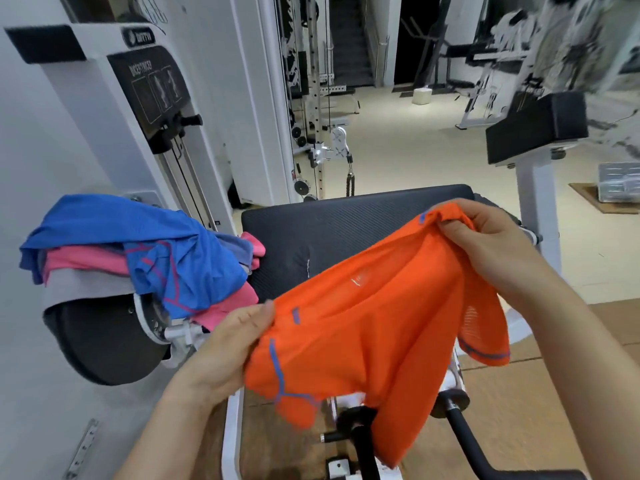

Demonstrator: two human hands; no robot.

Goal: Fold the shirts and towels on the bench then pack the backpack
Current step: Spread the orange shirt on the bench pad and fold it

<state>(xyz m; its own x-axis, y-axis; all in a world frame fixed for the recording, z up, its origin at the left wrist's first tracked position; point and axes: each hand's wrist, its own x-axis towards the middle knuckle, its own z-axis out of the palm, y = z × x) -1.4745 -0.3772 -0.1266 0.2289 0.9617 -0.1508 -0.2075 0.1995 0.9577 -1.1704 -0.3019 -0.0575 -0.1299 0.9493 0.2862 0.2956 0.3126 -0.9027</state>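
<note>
Your left hand [228, 344] pinches one edge of the orange shirt [363, 323], with the thumb on top and the fingers hidden under the cloth. Your right hand [485, 244] grips the bunched edge on the other side, its fingers curled around the fabric. This shirt is a thin mesh with blue seam lines. It hangs between your hands over the near end of the black bench pad [329, 237], and its lower part covers some of the machine frame and one black handle [464, 441]. On the left, a crumpled blue shirt [173, 244] lies on top of pink cloth [79, 263] and a grey towel [86, 285], heaped on a round black pad [100, 344]. How many pieces are in this heap is hard to tell.
</note>
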